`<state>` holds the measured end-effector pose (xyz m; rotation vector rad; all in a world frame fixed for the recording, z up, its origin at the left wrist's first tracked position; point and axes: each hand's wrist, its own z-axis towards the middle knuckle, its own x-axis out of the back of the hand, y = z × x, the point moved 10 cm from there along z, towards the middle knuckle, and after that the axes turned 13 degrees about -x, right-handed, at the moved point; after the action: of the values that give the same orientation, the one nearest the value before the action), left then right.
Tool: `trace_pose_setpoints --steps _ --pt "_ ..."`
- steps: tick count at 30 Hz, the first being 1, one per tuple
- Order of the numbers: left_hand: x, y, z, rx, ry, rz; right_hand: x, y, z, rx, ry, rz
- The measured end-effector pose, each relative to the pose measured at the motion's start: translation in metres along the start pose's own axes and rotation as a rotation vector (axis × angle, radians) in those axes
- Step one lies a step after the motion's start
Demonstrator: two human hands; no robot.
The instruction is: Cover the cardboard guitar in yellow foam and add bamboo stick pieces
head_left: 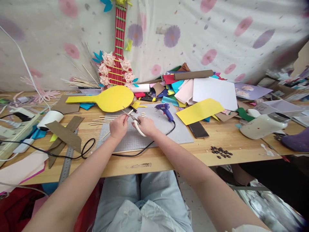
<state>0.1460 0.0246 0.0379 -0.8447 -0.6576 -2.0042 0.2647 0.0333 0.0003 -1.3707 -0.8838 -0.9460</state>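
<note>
My right hand point(147, 126) is closed around scissors with a white handle point(139, 129), their blades apart and pointing up and to the left. A thin wooden stick point(130, 112) is pinched in my left hand point(118, 127), its end between the blades. Both hands are above the grey cutting mat point(178, 130). Several short cut stick pieces point(143, 114) lie just beyond my right hand. Left of my left hand, longer wooden sticks point(100, 121) lie side by side. My fingers partly hide the stick and the scissors' pivot.
A blue glue gun point(164, 111) rests on the mat, its black cable curving toward me. Behind is a yellow paddle-shaped piece point(116, 99) and a red decorated guitar point(118, 48). A phone point(198, 129), dark beads point(220, 152) and a white bottle point(262, 126) lie to the right.
</note>
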Motion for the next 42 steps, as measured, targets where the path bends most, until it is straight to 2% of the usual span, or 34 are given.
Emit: trace_pose_setpoints --steps 7,17,23,26,31,38,42 --pt "0.003 0.000 0.001 -0.034 -0.030 -0.019 0.003 -0.005 0.001 0.084 0.060 0.074" --pt "-0.002 -0.003 -0.006 0.040 -0.046 -0.033 0.002 -0.002 -0.001 0.007 0.055 -0.058" --pt "0.012 0.004 0.000 -0.006 0.079 -0.101 0.009 -0.007 0.002 0.089 0.093 0.008" --pt "0.008 0.005 0.002 -0.043 0.032 -0.139 0.008 -0.007 0.003 0.120 0.077 0.052" --pt "0.000 -0.001 0.005 -0.011 -0.073 -0.146 0.007 -0.010 0.005 0.161 0.068 0.102" --pt "-0.002 -0.005 0.007 0.009 -0.078 -0.137 -0.002 -0.001 0.006 0.001 0.036 0.025" --pt "-0.005 -0.004 0.003 -0.002 -0.100 -0.118 -0.002 0.001 0.003 -0.007 0.052 -0.020"
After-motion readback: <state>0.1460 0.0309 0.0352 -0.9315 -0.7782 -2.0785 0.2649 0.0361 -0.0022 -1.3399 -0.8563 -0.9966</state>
